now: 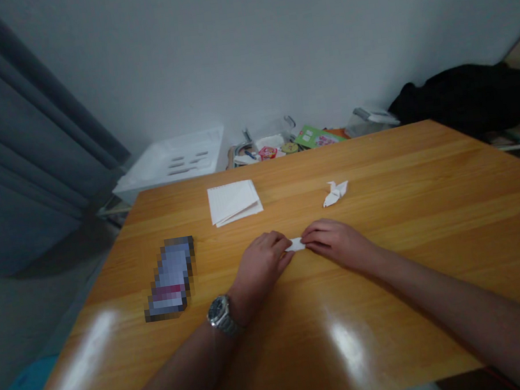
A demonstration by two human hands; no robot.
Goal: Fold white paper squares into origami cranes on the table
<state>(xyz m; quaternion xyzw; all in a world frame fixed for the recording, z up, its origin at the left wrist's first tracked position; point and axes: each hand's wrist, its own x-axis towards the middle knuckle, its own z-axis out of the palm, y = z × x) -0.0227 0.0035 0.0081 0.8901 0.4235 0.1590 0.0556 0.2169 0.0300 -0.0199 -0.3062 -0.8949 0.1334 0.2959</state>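
Observation:
A small folded piece of white paper point(296, 245) lies between my hands over the middle of the wooden table point(405, 329). My left hand point(263, 256), with a metal watch point(219, 311) on its wrist, pinches the paper's left end. On the right end, the fingers of my right hand point(331, 240) are closed. Fingertips cover both ends, so only the paper's middle shows. Just beyond my right hand sits a folded white paper bird point(336, 193).
Lined white sheets point(234, 202) lie towards the back left. A phone point(170, 278) with a blurred screen rests at the left. Behind the table's far edge are a white tray point(177, 155), a green booklet point(317, 136) and a black cloth item point(468, 94).

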